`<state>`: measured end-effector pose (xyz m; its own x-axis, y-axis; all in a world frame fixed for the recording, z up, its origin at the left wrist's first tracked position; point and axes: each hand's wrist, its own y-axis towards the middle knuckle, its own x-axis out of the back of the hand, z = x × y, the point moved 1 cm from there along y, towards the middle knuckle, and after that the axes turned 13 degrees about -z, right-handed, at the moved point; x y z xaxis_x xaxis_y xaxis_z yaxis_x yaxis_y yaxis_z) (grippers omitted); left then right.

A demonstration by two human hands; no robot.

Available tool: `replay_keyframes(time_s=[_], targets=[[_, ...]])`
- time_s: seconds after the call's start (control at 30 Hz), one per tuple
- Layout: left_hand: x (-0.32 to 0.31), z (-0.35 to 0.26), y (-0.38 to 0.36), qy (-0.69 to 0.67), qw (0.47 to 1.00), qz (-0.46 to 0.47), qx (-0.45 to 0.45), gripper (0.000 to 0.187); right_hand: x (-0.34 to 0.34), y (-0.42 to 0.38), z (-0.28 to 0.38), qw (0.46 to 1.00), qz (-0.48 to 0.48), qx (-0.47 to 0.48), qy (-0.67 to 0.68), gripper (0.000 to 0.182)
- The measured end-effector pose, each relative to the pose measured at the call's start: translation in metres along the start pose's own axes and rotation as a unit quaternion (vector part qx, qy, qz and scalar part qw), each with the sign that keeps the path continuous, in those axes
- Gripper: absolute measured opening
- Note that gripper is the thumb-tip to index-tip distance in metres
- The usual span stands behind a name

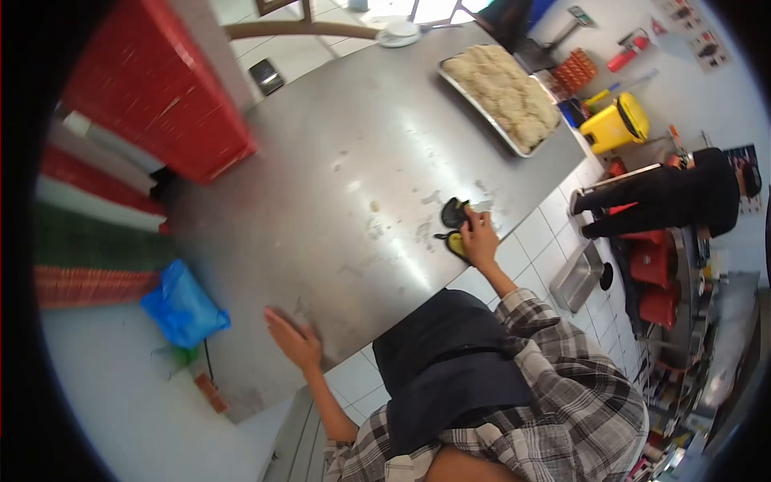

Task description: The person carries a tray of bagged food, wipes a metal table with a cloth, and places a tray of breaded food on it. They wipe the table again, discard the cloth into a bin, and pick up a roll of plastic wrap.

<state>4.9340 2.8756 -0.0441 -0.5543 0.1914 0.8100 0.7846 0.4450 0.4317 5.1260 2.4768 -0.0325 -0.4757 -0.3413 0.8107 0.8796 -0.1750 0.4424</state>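
Observation:
On the steel table, my right hand (pixel 480 239) is near the front right edge, its fingers curled down onto a small black item with a yellow-green inside (pixel 456 243). A second rounded black piece (pixel 454 213) lies right by the fingertips, with a bit of yellow at its edge. What kind of thing these are I cannot tell. My left hand (pixel 295 341) is at the table's left end, fingers stretched out and thumb apart, holding nothing.
A metal tray (pixel 482 112) heaped with a pale, crumbly mass stands at the far right of the table (pixel 321 193). A blue plastic bag (pixel 185 305) sits at the left end, near a red cabinet (pixel 161 88). A person in black (pixel 683 197) stands beyond the right side.

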Motion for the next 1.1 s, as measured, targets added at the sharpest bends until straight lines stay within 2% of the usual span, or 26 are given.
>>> replay_keyframes(time_s=[0.07, 0.1, 0.17, 0.2, 0.23, 0.3, 0.33, 0.47, 0.53, 0.6, 0.73, 0.77, 0.83, 0.9, 0.97, 1.03, 1.07, 1.1], targets=[[-0.025, -0.045, -0.009, -0.051, 0.999, 0.009, -0.014, 0.078, 0.000, -0.005, 0.001, 1.000, -0.004, -0.020, -0.004, 0.031], [-0.034, -0.074, -0.007, -0.012, 0.999, 0.030, -0.007, 0.080, -0.001, -0.005, -0.006, 1.000, -0.006, -0.024, -0.007, 0.031], [-0.049, -0.097, -0.005, 0.027, 0.999, 0.046, -0.002, 0.082, -0.003, 0.002, -0.020, 0.992, -0.113, -0.064, -0.010, 0.030], [-0.053, -0.113, -0.006, 0.033, 0.999, 0.033, 0.007, 0.083, 0.003, 0.012, -0.038, 0.988, -0.098, -0.117, 0.000, 0.028], [-0.058, -0.127, -0.008, 0.038, 0.999, 0.023, 0.018, 0.084, 0.007, 0.024, -0.057, 0.988, -0.098, -0.118, 0.002, 0.028], [-0.064, -0.139, -0.014, 0.049, 0.998, 0.003, 0.042, 0.082, 0.014, 0.048, -0.094, 0.969, -0.193, -0.149, 0.029, 0.026], [-0.066, -0.147, -0.016, 0.061, 0.996, -0.012, 0.063, 0.079, 0.018, 0.063, -0.114, 0.962, -0.202, -0.175, 0.051, 0.025], [-0.085, -0.184, -0.024, 0.069, 0.996, -0.019, 0.044, 0.077, 0.022, 0.121, -0.197, 0.950, -0.249, -0.185, 0.025, 0.026], [-0.088, -0.198, -0.022, 0.063, 0.997, -0.007, 0.041, 0.074, 0.022, 0.152, -0.225, 0.958, -0.220, -0.183, 0.006, 0.026], [-0.092, -0.204, -0.020, 0.070, 0.996, -0.009, 0.048, 0.073, 0.019, 0.183, -0.251, 0.973, -0.175, -0.144, -0.039, 0.025], [-0.094, -0.204, -0.022, 0.044, 0.997, -0.027, 0.050, 0.072, 0.007, 0.204, -0.261, 0.992, -0.078, -0.058, -0.074, 0.026], [-0.098, -0.209, -0.024, 0.047, 0.997, -0.025, 0.048, 0.072, 0.006, 0.203, -0.260, 0.993, -0.075, -0.061, -0.073, 0.026], [-0.107, -0.238, -0.023, -0.009, 0.999, -0.020, -0.027, 0.071, 0.008, 0.196, -0.249, 0.998, -0.046, -0.001, -0.044, 0.027], [-0.119, -0.279, -0.022, -0.094, 0.983, 0.099, -0.120, 0.063, 0.007, 0.182, -0.234, 0.999, -0.025, 0.021, -0.015, 0.029], [-0.132, -0.323, -0.023, -0.113, 0.948, 0.184, -0.233, 0.059, 0.009, 0.163, -0.209, 0.999, -0.010, 0.034, -0.013, 0.030], [-0.152, -0.353, -0.029, -0.109, 0.939, 0.191, -0.264, 0.075, 0.003, 0.143, -0.185, 0.999, -0.027, 0.040, -0.019, 0.032], [-0.154, -0.362, -0.027, -0.099, 0.943, 0.187, -0.258, 0.075, 0.000, 0.133, -0.174, 0.999, -0.022, 0.027, -0.030, 0.034], [-0.154, -0.368, -0.024, -0.084, 0.959, 0.195, -0.187, 0.087, -0.003, 0.124, -0.162, 0.999, -0.016, 0.013, -0.041, 0.035]])
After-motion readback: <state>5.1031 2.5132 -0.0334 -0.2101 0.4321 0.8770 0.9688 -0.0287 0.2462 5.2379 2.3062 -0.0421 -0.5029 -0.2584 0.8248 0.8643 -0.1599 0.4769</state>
